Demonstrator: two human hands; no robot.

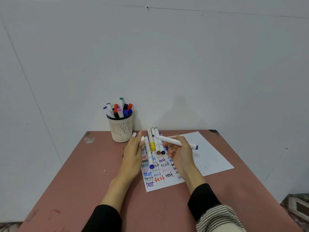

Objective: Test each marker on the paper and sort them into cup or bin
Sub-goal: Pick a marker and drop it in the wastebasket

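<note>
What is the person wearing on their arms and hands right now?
Both arms have black long sleeves ending at the forearm. The left hand is bare. The right hand shows what looks like a thin ring on one finger. Striped black-and-white fabric lies under the right sleeve.

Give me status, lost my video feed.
Right hand grips uncapped marker, tip up. Left hand holds white cap. Loose markers lie across the paper.

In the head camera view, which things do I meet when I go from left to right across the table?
Cup of markers → left hand → blue-capped marker → right hand holding an uncapped marker → blank paper.
</note>
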